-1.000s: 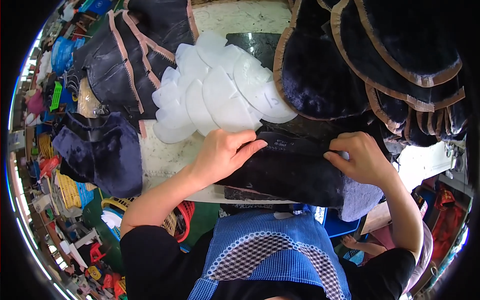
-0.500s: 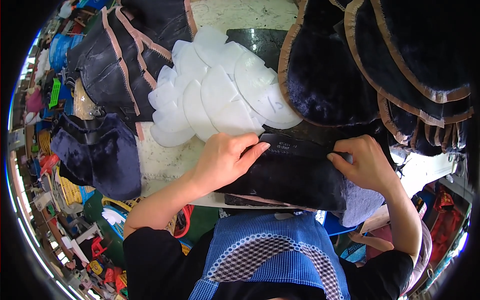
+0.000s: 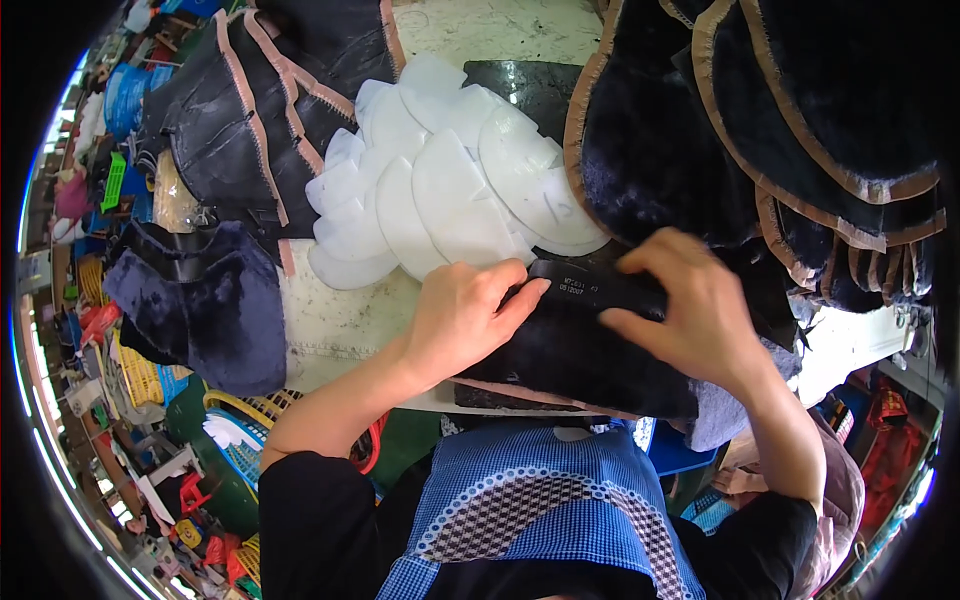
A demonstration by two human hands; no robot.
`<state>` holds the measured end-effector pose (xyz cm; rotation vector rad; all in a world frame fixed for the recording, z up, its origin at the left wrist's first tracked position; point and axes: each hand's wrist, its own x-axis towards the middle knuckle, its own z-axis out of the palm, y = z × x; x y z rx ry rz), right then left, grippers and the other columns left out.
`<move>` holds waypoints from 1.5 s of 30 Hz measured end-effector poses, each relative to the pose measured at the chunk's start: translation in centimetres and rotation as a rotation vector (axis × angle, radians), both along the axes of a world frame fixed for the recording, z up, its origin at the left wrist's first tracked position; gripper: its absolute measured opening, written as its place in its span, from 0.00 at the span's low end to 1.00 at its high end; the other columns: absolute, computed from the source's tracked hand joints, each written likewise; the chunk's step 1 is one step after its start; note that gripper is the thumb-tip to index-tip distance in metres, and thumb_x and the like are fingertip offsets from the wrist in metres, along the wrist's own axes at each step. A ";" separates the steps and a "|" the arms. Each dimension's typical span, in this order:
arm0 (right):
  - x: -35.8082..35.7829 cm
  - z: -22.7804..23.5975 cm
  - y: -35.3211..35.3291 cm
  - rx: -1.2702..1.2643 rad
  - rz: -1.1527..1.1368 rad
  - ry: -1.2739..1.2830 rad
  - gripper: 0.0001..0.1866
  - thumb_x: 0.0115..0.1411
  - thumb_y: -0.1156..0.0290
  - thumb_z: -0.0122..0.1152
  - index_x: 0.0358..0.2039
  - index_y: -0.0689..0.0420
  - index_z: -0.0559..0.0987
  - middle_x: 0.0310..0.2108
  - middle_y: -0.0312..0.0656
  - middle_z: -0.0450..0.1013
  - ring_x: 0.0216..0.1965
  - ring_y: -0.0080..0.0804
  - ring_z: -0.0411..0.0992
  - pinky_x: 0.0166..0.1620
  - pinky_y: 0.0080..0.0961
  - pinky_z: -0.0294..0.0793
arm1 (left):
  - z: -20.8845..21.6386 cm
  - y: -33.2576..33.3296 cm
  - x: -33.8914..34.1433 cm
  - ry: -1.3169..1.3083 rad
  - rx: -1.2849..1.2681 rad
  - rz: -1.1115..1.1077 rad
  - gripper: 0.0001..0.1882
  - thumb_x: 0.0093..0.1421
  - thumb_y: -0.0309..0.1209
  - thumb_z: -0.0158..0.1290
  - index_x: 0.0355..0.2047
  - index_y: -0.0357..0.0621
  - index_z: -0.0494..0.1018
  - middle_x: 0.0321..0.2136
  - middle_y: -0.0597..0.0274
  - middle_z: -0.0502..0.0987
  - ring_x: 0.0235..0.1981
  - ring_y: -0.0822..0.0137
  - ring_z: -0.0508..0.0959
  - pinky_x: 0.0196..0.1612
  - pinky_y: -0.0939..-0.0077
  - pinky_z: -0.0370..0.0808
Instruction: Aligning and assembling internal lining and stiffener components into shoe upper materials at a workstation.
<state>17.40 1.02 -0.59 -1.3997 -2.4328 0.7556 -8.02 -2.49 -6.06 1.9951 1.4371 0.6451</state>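
A black leather piece with small pale printing near its upper edge lies flat at the table's front, in front of me. My left hand pinches its upper left edge between thumb and fingers. Over its upper right part is my right hand, slightly blurred, thumb and fingers spread apart, with nothing seen between them. Grey-blue plush shows at the piece's right end, under my right wrist. Beyond my left hand, overlapping white curved sheets with notched edges are fanned out.
Black leather pieces with tan edging lie at the back left. Dark plush pieces with brown borders are piled at the right. Another plush piece hangs at the table's left edge. Baskets stand below, left.
My right hand has let go of the leather piece's upper right edge and moved left, its fingers opening. My left hand keeps its pinch, shifted slightly right.
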 end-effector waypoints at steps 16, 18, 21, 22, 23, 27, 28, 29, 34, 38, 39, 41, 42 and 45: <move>-0.8 -0.5 -1.9 -0.020 0.165 0.372 0.10 0.49 0.77 0.75 0.31 0.62 0.82 0.32 0.41 0.77 0.39 0.41 0.71 0.44 0.34 0.72 | 0.5 -4.0 -0.7 -0.702 -0.118 0.097 0.10 0.60 0.26 0.67 0.27 0.33 0.79 0.30 0.58 0.84 0.27 0.73 0.79 0.30 0.78 0.74; -0.8 -0.6 -2.1 -0.020 0.179 0.381 0.09 0.49 0.77 0.74 0.30 0.62 0.82 0.32 0.42 0.77 0.38 0.40 0.71 0.43 0.34 0.72 | 0.3 -4.1 -0.6 -0.745 -0.251 0.143 0.12 0.60 0.26 0.67 0.24 0.33 0.78 0.28 0.61 0.83 0.27 0.76 0.78 0.30 0.80 0.73; -0.6 -0.3 -2.0 -0.061 0.225 0.379 0.08 0.49 0.77 0.73 0.30 0.62 0.82 0.30 0.43 0.76 0.35 0.44 0.72 0.40 0.35 0.74 | -0.4 -4.1 -0.7 -0.770 -0.434 0.116 0.10 0.62 0.27 0.66 0.32 0.34 0.76 0.24 0.66 0.79 0.28 0.79 0.76 0.31 0.81 0.73; -0.6 -0.5 -2.0 -0.062 0.219 0.374 0.08 0.49 0.77 0.73 0.30 0.62 0.82 0.30 0.43 0.76 0.35 0.44 0.72 0.40 0.35 0.74 | 0.1 -3.4 -0.3 -0.810 -0.495 0.099 0.12 0.63 0.28 0.65 0.39 0.36 0.73 0.23 0.68 0.78 0.28 0.77 0.77 0.32 0.80 0.73; -0.7 -0.5 -2.1 -0.079 0.242 0.371 0.08 0.49 0.77 0.73 0.30 0.62 0.81 0.29 0.43 0.75 0.34 0.44 0.72 0.39 0.35 0.74 | 0.7 -2.9 0.3 -0.851 -0.561 0.077 0.16 0.63 0.29 0.65 0.45 0.38 0.71 0.22 0.70 0.76 0.28 0.76 0.78 0.32 0.80 0.74; 0.2 -0.2 -3.4 0.012 0.236 0.204 0.15 0.48 0.73 0.74 0.37 0.60 0.80 0.30 0.44 0.74 0.34 0.46 0.73 0.37 0.34 0.75 | 2.1 -1.5 0.9 -0.311 -0.303 -0.265 0.23 0.62 0.25 0.63 0.56 0.41 0.68 0.46 0.55 0.84 0.36 0.62 0.87 0.40 0.74 0.80; 0.6 0.0 -3.7 0.097 0.191 0.121 0.18 0.47 0.71 0.75 0.39 0.60 0.79 0.32 0.44 0.74 0.34 0.46 0.73 0.37 0.33 0.75 | 1.5 -1.9 0.6 -0.321 -0.284 -0.236 0.23 0.63 0.25 0.62 0.56 0.41 0.68 0.47 0.56 0.84 0.38 0.61 0.87 0.41 0.73 0.80; 1.5 0.3 -4.1 0.156 0.152 0.052 0.23 0.46 0.66 0.77 0.41 0.60 0.79 0.33 0.44 0.75 0.35 0.43 0.73 0.39 0.33 0.75 | 1.2 -2.2 0.6 -0.331 -0.265 -0.208 0.22 0.63 0.26 0.62 0.56 0.41 0.68 0.47 0.58 0.84 0.40 0.59 0.87 0.41 0.71 0.81; 3.5 2.0 -5.1 0.216 0.125 -0.254 0.22 0.43 0.63 0.78 0.36 0.59 0.80 0.33 0.41 0.75 0.38 0.37 0.73 0.43 0.33 0.72 | -0.4 -3.0 1.6 -0.390 -0.078 -0.162 0.17 0.63 0.25 0.60 0.51 0.45 0.70 0.38 0.60 0.84 0.36 0.55 0.86 0.35 0.65 0.82; 3.9 2.9 -5.0 0.310 0.198 -0.349 0.20 0.44 0.66 0.77 0.38 0.58 0.81 0.40 0.43 0.76 0.44 0.39 0.73 0.50 0.36 0.74 | -0.1 -3.0 1.6 -0.331 -0.029 -0.204 0.12 0.60 0.21 0.62 0.43 0.41 0.75 0.37 0.57 0.84 0.35 0.55 0.86 0.38 0.68 0.81; 3.6 2.9 -5.0 0.440 0.207 -0.343 0.22 0.44 0.66 0.77 0.40 0.59 0.82 0.43 0.44 0.76 0.47 0.40 0.74 0.52 0.37 0.74 | -0.2 -3.1 1.5 -0.329 -0.032 -0.201 0.10 0.60 0.20 0.61 0.42 0.41 0.76 0.35 0.57 0.83 0.34 0.55 0.85 0.36 0.68 0.81; 3.9 3.1 -5.2 0.376 0.187 -0.400 0.28 0.43 0.67 0.77 0.46 0.62 0.80 0.50 0.47 0.75 0.52 0.43 0.73 0.57 0.38 0.73 | -0.5 -3.4 1.3 -0.332 -0.037 -0.193 0.09 0.60 0.19 0.61 0.40 0.41 0.76 0.34 0.57 0.83 0.33 0.56 0.85 0.35 0.68 0.81; 4.2 3.2 -5.4 0.285 0.142 -0.391 0.30 0.44 0.67 0.78 0.48 0.63 0.79 0.50 0.47 0.75 0.52 0.44 0.73 0.57 0.38 0.73 | -0.6 -3.6 1.2 -0.339 0.002 -0.179 0.09 0.60 0.19 0.60 0.40 0.42 0.76 0.32 0.58 0.83 0.31 0.57 0.84 0.32 0.69 0.80; 5.8 2.5 -5.4 0.244 -0.021 -0.400 0.32 0.47 0.64 0.78 0.52 0.64 0.78 0.50 0.49 0.75 0.52 0.45 0.72 0.57 0.39 0.73 | -0.7 -3.7 1.4 -0.355 0.053 -0.173 0.09 0.60 0.19 0.59 0.40 0.44 0.76 0.30 0.60 0.82 0.27 0.59 0.83 0.28 0.70 0.79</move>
